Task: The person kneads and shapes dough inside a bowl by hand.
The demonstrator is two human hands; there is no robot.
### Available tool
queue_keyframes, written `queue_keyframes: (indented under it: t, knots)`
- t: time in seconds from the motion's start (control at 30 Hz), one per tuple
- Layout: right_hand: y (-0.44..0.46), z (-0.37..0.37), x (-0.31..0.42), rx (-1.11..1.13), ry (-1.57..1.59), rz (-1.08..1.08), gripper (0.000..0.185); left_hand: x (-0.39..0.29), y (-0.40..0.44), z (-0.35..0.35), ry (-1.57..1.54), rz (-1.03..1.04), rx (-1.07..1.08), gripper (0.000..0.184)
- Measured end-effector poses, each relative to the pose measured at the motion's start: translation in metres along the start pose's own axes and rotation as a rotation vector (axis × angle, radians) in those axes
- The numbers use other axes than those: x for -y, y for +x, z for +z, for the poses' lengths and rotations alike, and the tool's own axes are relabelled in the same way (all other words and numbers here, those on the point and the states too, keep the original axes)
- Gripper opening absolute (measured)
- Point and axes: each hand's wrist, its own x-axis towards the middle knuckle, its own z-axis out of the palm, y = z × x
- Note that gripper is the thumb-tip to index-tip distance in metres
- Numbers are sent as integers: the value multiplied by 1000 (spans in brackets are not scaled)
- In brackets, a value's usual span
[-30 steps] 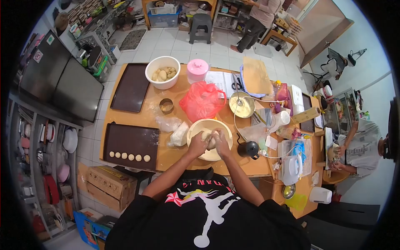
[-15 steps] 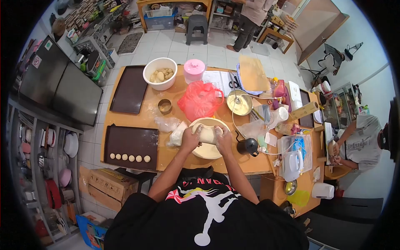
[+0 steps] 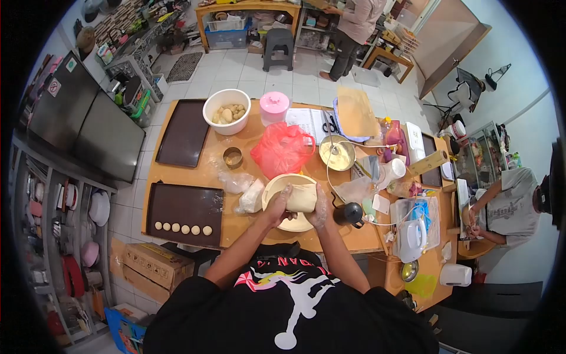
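Dough (image 3: pixel 303 199) is over the basin (image 3: pixel 296 223) (bag (image 3: pixel 280 150) just behind it); kettle (image 3: pixel 349 213) right, tray (image 3: pixel 184 203) bearing dough balls (image 3: pixel 186 229) left.

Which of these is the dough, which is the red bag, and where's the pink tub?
Dough (image 3: pixel 303 198): head view, the middle of its pale side.
Red bag (image 3: pixel 280 151): head view, the middle of its crumpled body.
Pink tub (image 3: pixel 275 105): head view, on its lid.

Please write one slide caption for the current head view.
Dough held between left hand and right hand over a bowl; six balls in a row on a tray.
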Motion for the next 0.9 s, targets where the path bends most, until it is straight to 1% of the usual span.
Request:
queue_keyframes:
  t: [0.03, 0.07, 0.17, 0.27, 0.37, 0.47, 0.57, 0.67, 0.77, 0.8, 0.9]
  knots:
    - [-5, 5, 3, 61, 78, 92, 41, -1, -3, 6, 96, 3, 8, 52]
    - [2, -11, 0, 168, 35, 83, 43, 5, 1, 3, 236, 41, -3, 59]
    - [5, 11, -8, -104, -107, 13, 43, 25, 11, 1, 100, 21, -121, 62]
    - [15, 9, -11, -122, -327, 20, 43, 41, 15, 0, -107, 27, -129, 64]
    - [35, -13, -29, -259, -1226, -518, 40, 56, 30, -14, -218, 200, -30, 59]
    - [25, -3, -25, -488, -1442, -719, 43, 47, 27, -20, 77, 237, -89, 53]
    - [8, 12, -12, -249, -1122, -354, 43, 51, 29, -14, 390, 566, -383, 46]
    - [-22, 38, -17, -124, -849, -209, 45, 27, 18, -7, 372, 562, -538, 42]
    - [-28, 44, -48, -149, -1241, -795, 46, 40, 25, -18, 370, 590, -510, 42]
    - [-34, 55, -41, -170, -1201, -707, 43, 41, 27, -19, 383, 592, -518, 41]
    - [-35, 61, -27, -133, -1180, -553, 42, 30, 27, -18, 492, 555, -631, 41]
